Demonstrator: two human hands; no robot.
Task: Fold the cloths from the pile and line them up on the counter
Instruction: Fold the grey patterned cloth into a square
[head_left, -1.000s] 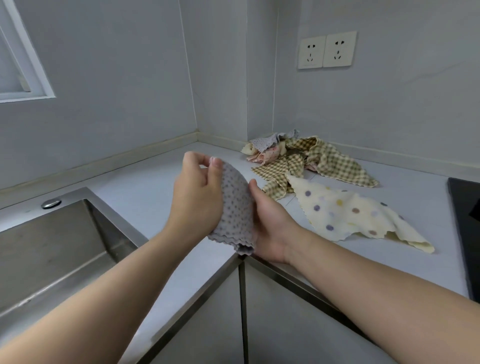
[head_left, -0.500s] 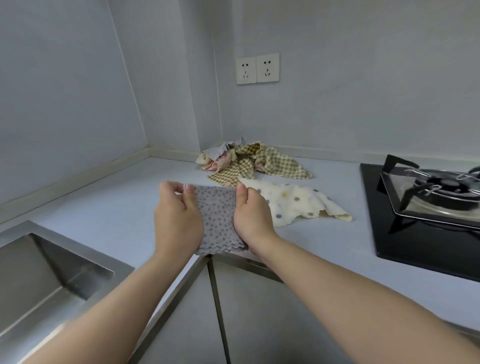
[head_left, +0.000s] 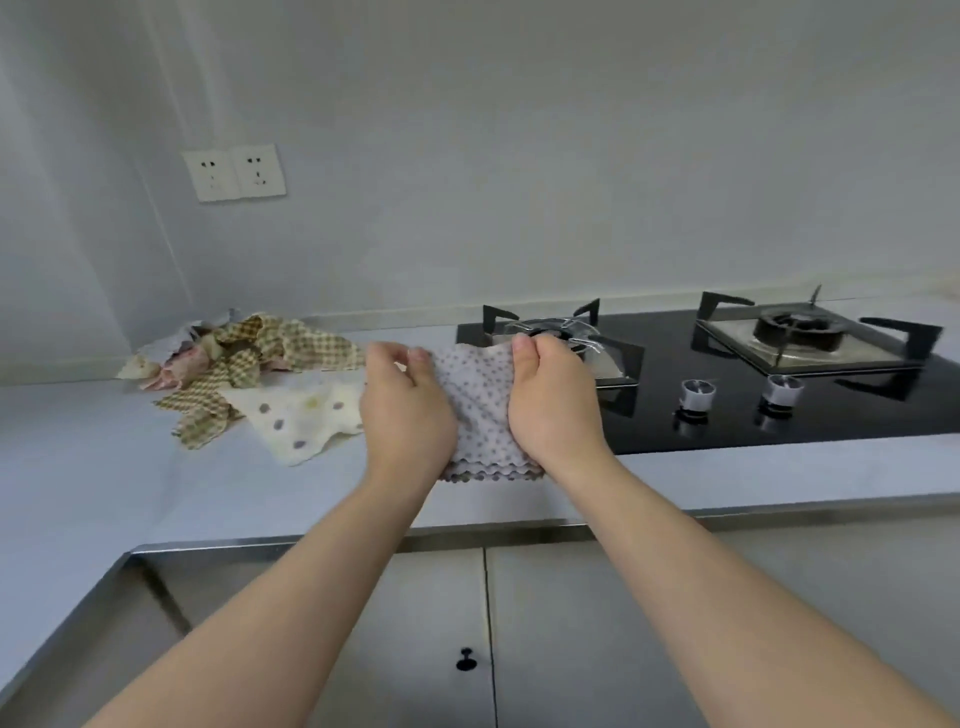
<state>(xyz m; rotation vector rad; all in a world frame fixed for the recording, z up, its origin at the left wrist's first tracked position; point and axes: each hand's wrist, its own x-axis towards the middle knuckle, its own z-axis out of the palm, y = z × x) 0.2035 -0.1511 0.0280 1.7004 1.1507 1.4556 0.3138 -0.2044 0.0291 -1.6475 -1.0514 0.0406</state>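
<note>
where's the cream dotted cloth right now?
Head view, left of centre: cream cloth lies on the counter just in front of the checked pile, its right edge hidden behind the left hand holding the grey cloth.

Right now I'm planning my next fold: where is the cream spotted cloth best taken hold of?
Pinch the cream spotted cloth at its near corner, coming from the front. It lies flat and that corner points toward you, free, while the checked cloth crowds its far left edge.
</note>
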